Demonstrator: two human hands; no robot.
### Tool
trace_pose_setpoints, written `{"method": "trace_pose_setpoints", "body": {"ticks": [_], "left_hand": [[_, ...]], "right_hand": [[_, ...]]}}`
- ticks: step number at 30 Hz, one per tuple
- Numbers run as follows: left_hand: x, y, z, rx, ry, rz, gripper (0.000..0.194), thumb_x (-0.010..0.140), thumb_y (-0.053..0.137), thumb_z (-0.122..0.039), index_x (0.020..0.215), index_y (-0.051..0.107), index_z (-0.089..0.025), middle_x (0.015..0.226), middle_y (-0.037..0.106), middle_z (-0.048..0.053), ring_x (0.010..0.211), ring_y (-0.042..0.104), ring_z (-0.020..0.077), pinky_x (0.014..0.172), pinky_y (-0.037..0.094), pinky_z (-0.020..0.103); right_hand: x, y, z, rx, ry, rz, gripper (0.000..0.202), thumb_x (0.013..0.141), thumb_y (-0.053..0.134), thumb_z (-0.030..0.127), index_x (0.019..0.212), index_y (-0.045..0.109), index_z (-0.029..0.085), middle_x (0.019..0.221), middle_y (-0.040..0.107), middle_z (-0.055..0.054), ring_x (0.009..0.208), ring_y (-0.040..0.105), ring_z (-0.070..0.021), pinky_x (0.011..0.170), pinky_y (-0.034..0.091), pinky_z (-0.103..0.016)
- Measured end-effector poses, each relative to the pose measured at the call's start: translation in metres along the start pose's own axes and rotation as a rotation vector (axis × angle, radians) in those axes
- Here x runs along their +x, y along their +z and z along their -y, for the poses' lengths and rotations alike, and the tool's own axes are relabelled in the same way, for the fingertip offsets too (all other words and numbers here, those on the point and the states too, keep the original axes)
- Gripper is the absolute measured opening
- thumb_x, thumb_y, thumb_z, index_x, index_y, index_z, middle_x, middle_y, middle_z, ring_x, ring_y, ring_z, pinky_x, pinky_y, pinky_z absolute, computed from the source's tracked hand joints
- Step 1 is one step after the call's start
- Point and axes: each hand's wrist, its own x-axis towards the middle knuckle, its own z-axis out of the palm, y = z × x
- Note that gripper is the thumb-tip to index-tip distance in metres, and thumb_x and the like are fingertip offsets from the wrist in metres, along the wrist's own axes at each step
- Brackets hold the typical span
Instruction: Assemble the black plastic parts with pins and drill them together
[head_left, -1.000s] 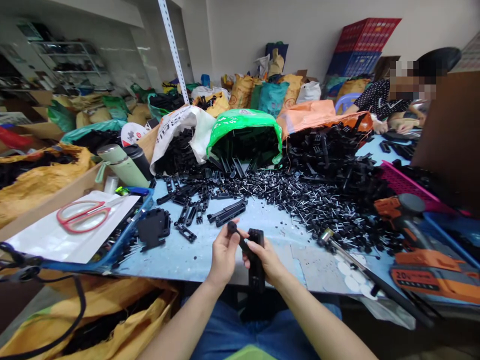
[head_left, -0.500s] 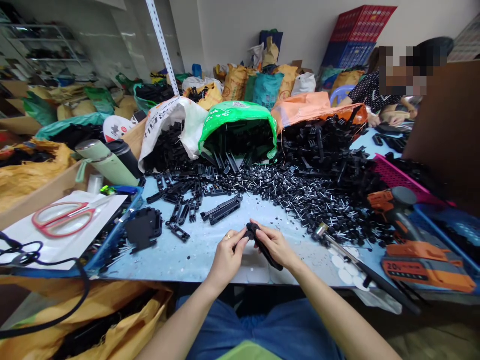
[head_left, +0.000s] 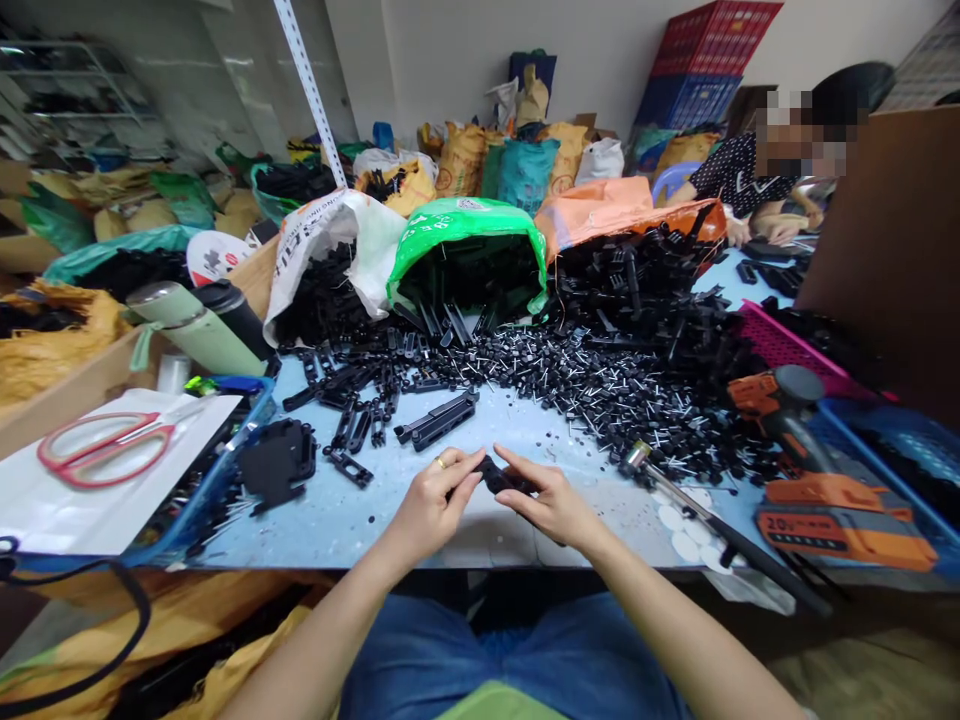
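Close over the table's front edge, my two hands meet at a black plastic part, long and narrow with a rounded end. My right hand wraps its fingers and thumb around the body of the part. My left hand, with a ring on one finger, pinches at the part's rounded end; whether a small piece sits in that pinch is hidden. Just beyond lies a pair of long black parts on the blue tabletop. Past my right hand spreads a heap of small black-headed pins with metal shanks.
A small hammer and an orange cordless drill lie at right. Red scissors rest on paper at left. White, green and orange sacks spill black parts along the back. A co-worker sits at far right.
The black part has turned to lie flatter between my hands. My right index finger and thumb have spread apart along it. The view has shifted slightly.
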Motion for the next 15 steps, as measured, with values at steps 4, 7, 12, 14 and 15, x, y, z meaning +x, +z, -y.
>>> {"method": "trace_pose_setpoints", "body": {"ticks": [4, 7, 12, 14, 15], "left_hand": [[-0.014, 0.021, -0.005, 0.031, 0.031, -0.236, 0.038, 0.089, 0.040, -0.016, 0.126, 0.048, -0.019, 0.105, 0.056, 0.011, 0.097, 0.054, 0.0182, 0.083, 0.046, 0.033], [-0.019, 0.033, -0.011, 0.030, 0.029, -0.297, 0.037, 0.090, 0.040, -0.017, 0.125, 0.050, -0.019, 0.103, 0.057, 0.011, 0.095, 0.054, 0.0184, 0.082, 0.047, 0.033], [-0.015, 0.036, -0.021, 0.032, -0.113, -0.428, 0.035, 0.091, 0.037, -0.022, 0.122, 0.052, -0.018, 0.103, 0.057, 0.012, 0.095, 0.055, 0.0188, 0.080, 0.049, 0.032], [-0.013, 0.039, -0.019, 0.000, -0.161, -0.389, 0.034, 0.091, 0.037, -0.026, 0.120, 0.053, -0.018, 0.104, 0.057, 0.012, 0.094, 0.056, 0.0189, 0.080, 0.049, 0.032], [-0.013, 0.041, -0.016, -0.025, -0.204, -0.373, 0.034, 0.091, 0.037, -0.028, 0.120, 0.053, -0.018, 0.105, 0.057, 0.012, 0.093, 0.056, 0.0186, 0.080, 0.049, 0.032]], "right_hand": [[-0.002, 0.009, 0.012, -0.016, -0.086, -0.207, 0.043, 0.087, 0.050, 0.029, 0.129, 0.047, 0.021, 0.099, 0.064, -0.008, 0.084, 0.059, -0.0169, 0.076, 0.049, -0.031], [0.000, 0.012, 0.017, 0.008, -0.143, -0.146, 0.043, 0.086, 0.053, 0.029, 0.128, 0.049, 0.022, 0.092, 0.064, -0.007, 0.078, 0.059, -0.0162, 0.072, 0.050, -0.031], [-0.001, 0.029, 0.022, 0.085, 0.033, -0.297, 0.044, 0.087, 0.048, 0.033, 0.130, 0.046, 0.026, 0.101, 0.062, -0.007, 0.072, 0.058, -0.0166, 0.068, 0.051, -0.032], [-0.001, 0.037, 0.018, 0.129, 0.114, -0.310, 0.045, 0.087, 0.047, 0.036, 0.131, 0.046, 0.026, 0.101, 0.062, -0.007, 0.067, 0.057, -0.0159, 0.064, 0.051, -0.031], [0.000, 0.038, 0.015, 0.148, 0.148, -0.279, 0.046, 0.087, 0.047, 0.038, 0.131, 0.045, 0.025, 0.101, 0.063, -0.007, 0.067, 0.058, -0.0159, 0.064, 0.051, -0.031]]}}
